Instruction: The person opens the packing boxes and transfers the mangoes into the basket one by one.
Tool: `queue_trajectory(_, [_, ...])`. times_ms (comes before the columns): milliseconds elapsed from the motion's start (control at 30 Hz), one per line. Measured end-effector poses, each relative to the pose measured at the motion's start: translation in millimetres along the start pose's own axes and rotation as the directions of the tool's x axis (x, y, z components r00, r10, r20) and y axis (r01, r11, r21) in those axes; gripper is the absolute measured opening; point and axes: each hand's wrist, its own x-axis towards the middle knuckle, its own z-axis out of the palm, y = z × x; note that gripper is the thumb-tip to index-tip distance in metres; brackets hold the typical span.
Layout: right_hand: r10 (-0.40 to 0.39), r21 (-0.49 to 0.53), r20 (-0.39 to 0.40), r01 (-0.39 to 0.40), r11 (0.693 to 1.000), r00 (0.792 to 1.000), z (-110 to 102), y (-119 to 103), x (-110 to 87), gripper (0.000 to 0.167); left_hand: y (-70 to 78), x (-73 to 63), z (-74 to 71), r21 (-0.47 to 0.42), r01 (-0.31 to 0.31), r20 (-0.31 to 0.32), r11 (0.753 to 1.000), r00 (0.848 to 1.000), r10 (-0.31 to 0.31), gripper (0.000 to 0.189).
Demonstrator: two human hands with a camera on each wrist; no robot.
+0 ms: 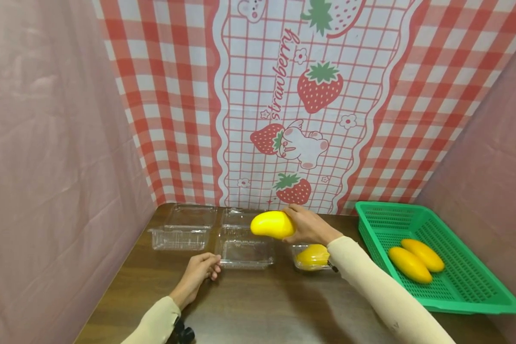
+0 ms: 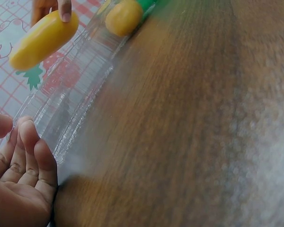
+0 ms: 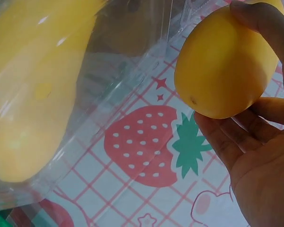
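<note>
My right hand (image 1: 307, 224) grips a yellow mango (image 1: 272, 225) by one end, holding it in the air above the clear plastic boxes. In the right wrist view the thumb lies over the mango (image 3: 225, 66) and the fingers are beneath it. My left hand (image 1: 199, 273) pinches the near left corner of an open clear plastic clamshell box (image 1: 246, 263) between thumb and fingertips. The left wrist view has the fingers (image 2: 31, 137) right at that box's edge. Another clear box, to the right, has a mango (image 1: 313, 257) inside, partly behind the right forearm.
At the left of the table (image 1: 258, 310) stands another open clear box (image 1: 180, 238). A green basket (image 1: 477, 308) with two mangoes (image 1: 414, 260) sits on the right. A checked strawberry-print cloth (image 1: 266, 95) hangs behind, and pink cloth (image 1: 56, 167) borders the sides.
</note>
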Motion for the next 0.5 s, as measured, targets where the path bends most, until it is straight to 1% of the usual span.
queue_trajectory(167, [0.023, 0.014, 0.005, -0.023, 1.0, 1.0, -3, 4, -6.2, 0.083, -1.1, 0.4, -1.3, 0.002, 0.003, 0.007, 1.0, 1.0, -0.003, 0.021])
queue_trajectory(367, [0.091, 0.04, 0.035, -0.093, 0.995, 0.995, -6, 11, -15.0, 0.085, -0.1, 2.3, -1.4, 0.003, -0.001, 0.023, 1.0, 1.0, 0.001, 0.021])
queue_trajectory(500, [0.095, 0.058, 0.032, -0.096, 0.994, 0.995, -7, 15, -17.4, 0.083, -0.1, 1.2, -0.6, -0.002, 0.003, 0.018, 1.0, 1.0, -0.003, 0.021])
